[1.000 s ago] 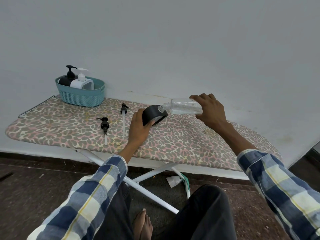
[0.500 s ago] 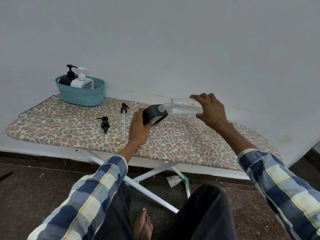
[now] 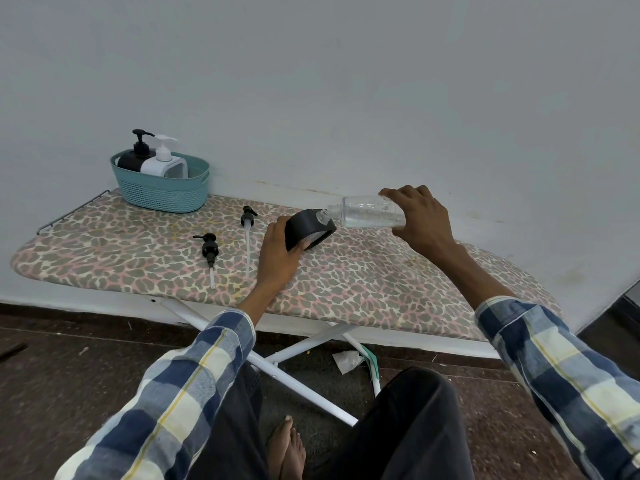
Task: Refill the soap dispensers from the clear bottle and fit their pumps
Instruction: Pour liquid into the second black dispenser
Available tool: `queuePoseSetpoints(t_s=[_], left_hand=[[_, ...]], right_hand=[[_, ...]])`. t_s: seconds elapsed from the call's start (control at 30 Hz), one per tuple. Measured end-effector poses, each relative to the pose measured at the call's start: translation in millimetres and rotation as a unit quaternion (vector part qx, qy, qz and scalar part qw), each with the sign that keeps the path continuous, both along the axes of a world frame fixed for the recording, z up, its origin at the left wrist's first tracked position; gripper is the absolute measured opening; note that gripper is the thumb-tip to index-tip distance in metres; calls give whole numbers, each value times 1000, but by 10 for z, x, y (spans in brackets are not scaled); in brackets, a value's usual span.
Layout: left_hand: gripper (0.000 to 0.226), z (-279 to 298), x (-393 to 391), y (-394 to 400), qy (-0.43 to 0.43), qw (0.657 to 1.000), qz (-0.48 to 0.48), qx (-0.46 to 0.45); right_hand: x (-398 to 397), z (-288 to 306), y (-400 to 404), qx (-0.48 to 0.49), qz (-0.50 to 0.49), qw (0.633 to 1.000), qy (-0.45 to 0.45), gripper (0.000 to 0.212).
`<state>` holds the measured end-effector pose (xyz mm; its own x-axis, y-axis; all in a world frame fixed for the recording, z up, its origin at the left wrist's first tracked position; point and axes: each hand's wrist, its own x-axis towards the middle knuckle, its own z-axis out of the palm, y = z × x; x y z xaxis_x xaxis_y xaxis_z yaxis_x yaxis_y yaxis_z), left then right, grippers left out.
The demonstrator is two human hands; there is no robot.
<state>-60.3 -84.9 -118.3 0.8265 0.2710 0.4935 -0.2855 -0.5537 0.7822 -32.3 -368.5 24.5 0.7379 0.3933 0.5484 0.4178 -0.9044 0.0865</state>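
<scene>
A leopard-print ironing board (image 3: 346, 282) stands against a plain grey wall over a dark speckled floor, with a teal basket (image 3: 162, 188) holding two pumped dispensers at its left end and two loose pumps (image 3: 210, 251) lying between basket and hands. Beside those pumps the left hand (image 3: 277, 258) grips the tilted black dispenser (image 3: 306, 228), and the right hand (image 3: 420, 220) wraps the clear bottle (image 3: 370, 216), lying level with its neck at the dispenser's mouth. Against the earlier frames both hands and the bottle sit much as they did.

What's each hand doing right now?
Left hand: grips the black dispenser.
Right hand: holds the tipped clear bottle.
</scene>
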Motion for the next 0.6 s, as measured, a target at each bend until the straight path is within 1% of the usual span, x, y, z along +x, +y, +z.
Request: queuePoseSetpoints(t_s=[0.6], left_hand=[[52,21,-20,-8,-3,1000,-3,-9]], right_hand=[[14,14,3,-6,-2,1000,2,81]])
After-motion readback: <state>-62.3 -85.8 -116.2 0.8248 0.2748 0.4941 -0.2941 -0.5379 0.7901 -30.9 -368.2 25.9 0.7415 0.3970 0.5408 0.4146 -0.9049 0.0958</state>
